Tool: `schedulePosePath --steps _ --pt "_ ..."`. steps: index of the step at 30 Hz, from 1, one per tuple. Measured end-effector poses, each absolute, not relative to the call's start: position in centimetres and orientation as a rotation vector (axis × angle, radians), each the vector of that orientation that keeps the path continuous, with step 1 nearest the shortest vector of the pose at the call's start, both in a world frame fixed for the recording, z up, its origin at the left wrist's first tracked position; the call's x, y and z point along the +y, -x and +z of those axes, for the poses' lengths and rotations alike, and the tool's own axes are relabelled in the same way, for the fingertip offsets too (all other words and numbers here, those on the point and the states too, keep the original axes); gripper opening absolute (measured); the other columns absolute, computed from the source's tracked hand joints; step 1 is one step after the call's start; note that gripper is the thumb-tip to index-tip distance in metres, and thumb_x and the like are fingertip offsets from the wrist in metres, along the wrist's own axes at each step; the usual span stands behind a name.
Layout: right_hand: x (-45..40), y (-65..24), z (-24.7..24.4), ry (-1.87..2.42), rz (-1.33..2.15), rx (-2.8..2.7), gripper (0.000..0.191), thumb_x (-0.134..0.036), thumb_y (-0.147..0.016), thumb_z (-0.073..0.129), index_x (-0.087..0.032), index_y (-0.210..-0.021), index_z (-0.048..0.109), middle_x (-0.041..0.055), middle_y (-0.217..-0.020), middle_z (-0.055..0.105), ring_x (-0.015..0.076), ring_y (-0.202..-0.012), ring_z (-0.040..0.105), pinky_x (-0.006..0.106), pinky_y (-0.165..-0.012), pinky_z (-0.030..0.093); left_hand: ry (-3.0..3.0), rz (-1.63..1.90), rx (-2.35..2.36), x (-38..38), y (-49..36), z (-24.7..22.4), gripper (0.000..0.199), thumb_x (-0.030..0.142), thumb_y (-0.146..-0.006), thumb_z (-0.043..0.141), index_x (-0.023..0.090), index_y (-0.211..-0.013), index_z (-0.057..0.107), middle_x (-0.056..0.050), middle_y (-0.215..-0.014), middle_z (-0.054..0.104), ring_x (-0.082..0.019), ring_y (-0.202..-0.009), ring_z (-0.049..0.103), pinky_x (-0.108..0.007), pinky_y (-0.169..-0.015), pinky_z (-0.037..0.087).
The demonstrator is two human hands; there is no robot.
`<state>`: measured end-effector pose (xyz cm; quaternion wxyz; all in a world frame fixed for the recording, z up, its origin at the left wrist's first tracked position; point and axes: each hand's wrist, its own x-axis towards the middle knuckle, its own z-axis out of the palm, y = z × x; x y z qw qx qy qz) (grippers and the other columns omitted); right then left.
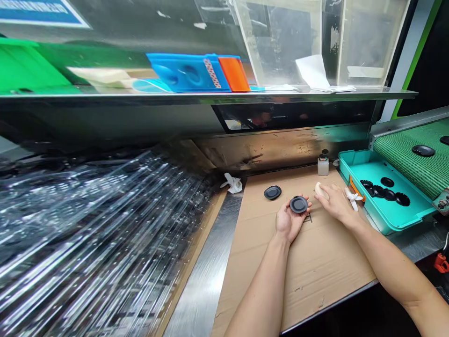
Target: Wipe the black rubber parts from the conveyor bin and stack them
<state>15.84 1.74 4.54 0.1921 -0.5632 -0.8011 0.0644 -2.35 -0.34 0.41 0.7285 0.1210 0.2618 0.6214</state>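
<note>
My left hand (288, 221) lies palm up on the cardboard sheet (315, 271) and holds a round black rubber-like disc (299, 204) with its fingers curled at the rim. My right hand (333, 202) rests to the right of it, its fingertips on a cream-coloured pad or sponge (320, 190). The pad is partly hidden under those fingers. Another black disc (272, 192) lies on the cardboard beyond my left hand. A white crumpled cloth or glove (352, 198) lies just right of my right hand.
A teal tray (386, 175) holds several black discs at the right, beside a green belt (414, 159) carrying more. A small dispenser bottle (323, 165) stands behind the cardboard. Clear plastic sheets (98, 224) are stacked at the left, below a shelf (210, 97).
</note>
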Motion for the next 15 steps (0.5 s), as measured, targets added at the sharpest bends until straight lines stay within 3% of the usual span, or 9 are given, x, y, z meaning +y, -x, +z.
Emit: schedulePosePath --steps 3,6,8,12,15 --pt "-0.1 -12.8 2.8 1.507 0.307 -2.133 0.044 -0.052 -0.102 0.054 -0.026 -0.136 0.064 0.0105 -0.111 0.065 0.0248 -0.106 0.057 0.033 -0.093 0.044 -0.274 1.385 0.581 -0.2 1.6 -0.1 0.032 0.022 -0.098 0.041 0.012 -0.107 0.07 -0.015 -0.107 0.075 -0.025 -0.099 0.073 -0.042 -0.091 0.06" --pt "-1.8 -10.1 1.7 1.395 0.303 -2.2 0.036 -0.047 -0.104 0.051 -0.028 -0.129 0.068 0.0106 -0.113 0.061 0.0252 -0.106 0.053 0.034 -0.093 0.045 -0.282 1.343 0.603 -0.3 1.4 -0.5 0.038 0.037 -0.102 0.041 0.012 -0.104 0.07 -0.017 -0.112 0.075 -0.028 -0.11 0.071 -0.046 -0.102 0.055" --pt "-2.0 -9.3 1.8 1.355 0.234 -2.245 0.036 -0.044 -0.105 0.048 -0.029 -0.133 0.066 0.0122 -0.12 0.059 0.0266 -0.11 0.05 0.036 -0.095 0.044 -0.27 1.349 0.604 -0.4 1.6 -0.6 0.045 0.044 -0.104 0.037 0.013 -0.103 0.07 -0.017 -0.113 0.074 -0.028 -0.114 0.07 -0.046 -0.105 0.054" --pt "-0.9 -9.4 2.1 1.569 0.233 -2.214 0.038 -0.042 -0.107 0.043 -0.025 -0.13 0.067 0.0125 -0.113 0.06 0.026 -0.104 0.051 0.037 -0.093 0.044 -0.231 1.443 0.648 -0.2 1.5 -0.7 0.04 0.036 -0.107 0.035 0.014 -0.102 0.069 -0.012 -0.108 0.075 -0.02 -0.11 0.071 -0.036 -0.108 0.052" --pt "-0.4 -9.4 1.6 1.465 0.194 -2.251 0.038 -0.044 -0.106 0.043 -0.027 -0.132 0.066 0.0112 -0.115 0.06 0.0248 -0.106 0.05 0.035 -0.093 0.044 -0.211 1.419 0.666 0.1 1.2 -0.7 0.041 0.037 -0.108 0.035 0.014 -0.101 0.069 -0.013 -0.108 0.075 -0.021 -0.109 0.071 -0.037 -0.105 0.054"
